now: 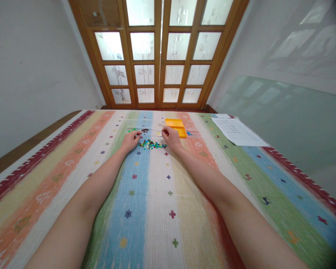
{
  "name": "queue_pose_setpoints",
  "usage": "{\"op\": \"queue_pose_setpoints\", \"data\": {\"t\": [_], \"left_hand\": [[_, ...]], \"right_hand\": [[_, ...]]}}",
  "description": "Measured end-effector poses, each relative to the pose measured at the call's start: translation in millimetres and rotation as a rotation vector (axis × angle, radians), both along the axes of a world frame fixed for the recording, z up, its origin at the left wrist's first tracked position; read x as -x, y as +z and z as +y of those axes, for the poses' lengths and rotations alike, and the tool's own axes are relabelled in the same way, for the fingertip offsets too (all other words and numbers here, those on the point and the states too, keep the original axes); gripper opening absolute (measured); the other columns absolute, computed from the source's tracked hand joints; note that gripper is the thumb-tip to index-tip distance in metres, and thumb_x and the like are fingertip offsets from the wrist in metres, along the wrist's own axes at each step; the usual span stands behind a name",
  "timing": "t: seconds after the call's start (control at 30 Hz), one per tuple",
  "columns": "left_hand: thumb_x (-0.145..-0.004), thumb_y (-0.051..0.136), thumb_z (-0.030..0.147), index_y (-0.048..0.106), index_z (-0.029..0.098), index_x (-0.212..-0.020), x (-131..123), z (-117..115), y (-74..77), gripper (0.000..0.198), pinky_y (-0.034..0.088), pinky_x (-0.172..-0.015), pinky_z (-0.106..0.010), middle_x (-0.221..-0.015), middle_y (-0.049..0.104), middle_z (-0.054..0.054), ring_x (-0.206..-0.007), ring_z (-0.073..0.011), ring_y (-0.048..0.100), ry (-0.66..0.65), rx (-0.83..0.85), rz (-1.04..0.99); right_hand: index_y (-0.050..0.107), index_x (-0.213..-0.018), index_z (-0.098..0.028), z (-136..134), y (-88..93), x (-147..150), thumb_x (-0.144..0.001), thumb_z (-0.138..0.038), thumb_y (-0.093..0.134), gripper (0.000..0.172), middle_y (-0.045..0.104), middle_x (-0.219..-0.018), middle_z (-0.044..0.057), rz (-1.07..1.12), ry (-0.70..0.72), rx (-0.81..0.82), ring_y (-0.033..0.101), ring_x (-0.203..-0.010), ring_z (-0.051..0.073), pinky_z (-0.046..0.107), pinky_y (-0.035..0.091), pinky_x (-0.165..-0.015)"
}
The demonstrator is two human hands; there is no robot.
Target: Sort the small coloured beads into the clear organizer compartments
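Observation:
Far up the table, a loose pile of tiny multicoloured pieces (pixel 151 144), mostly green, blue, yellow and dark red, lies between my two hands. At its left edge is my left hand (pixel 131 141), thumb and fingers closed together near the dark pieces (pixel 145 130). My right hand (pixel 171 137) is above the pile's right end with its fingers pinched. Anything in either pinch is too small to make out. Green pieces (pixel 132 130) are just beyond the left hand, in what looks like a clear tray. Behind the right hand sits an open yellow box (pixel 175 122), partly covered by it.
Small blue pieces (pixel 189 133) are right of the yellow box. Printed paper sheets (pixel 238 130) lie at the table's right side. A striped cloth (pixel 159 194) covers the table. Wooden glass-paned doors (pixel 159 63) stand behind, with a glass panel (pixel 282 123) along the right wall.

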State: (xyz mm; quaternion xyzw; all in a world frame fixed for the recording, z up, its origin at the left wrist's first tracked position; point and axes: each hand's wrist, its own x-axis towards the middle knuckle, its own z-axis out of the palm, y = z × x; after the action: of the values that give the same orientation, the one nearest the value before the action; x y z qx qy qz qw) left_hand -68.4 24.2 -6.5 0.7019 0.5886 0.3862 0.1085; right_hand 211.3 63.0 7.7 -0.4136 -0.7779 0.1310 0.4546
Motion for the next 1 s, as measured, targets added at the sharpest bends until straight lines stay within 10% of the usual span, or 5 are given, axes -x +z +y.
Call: {"op": "queue_pose_setpoints", "data": {"t": [1.0], "left_hand": [[-0.096, 0.056, 0.029, 0.078, 0.024, -0.113, 3.2, 3.5, -5.7, 0.029, 0.052, -0.095, -0.04, -0.107, 0.076, -0.007, -0.093, -0.0249, 0.068, -0.028, -0.007, 0.053]], "right_hand": [[0.072, -0.103, -0.019, 29.4, -14.5, -13.7, -0.089, -0.03, 0.058, 0.022, 0.076, -0.105, 0.007, 0.264, -0.012, 0.157, 0.069, -0.094, 0.022, 0.037, 0.055, -0.089]]}}
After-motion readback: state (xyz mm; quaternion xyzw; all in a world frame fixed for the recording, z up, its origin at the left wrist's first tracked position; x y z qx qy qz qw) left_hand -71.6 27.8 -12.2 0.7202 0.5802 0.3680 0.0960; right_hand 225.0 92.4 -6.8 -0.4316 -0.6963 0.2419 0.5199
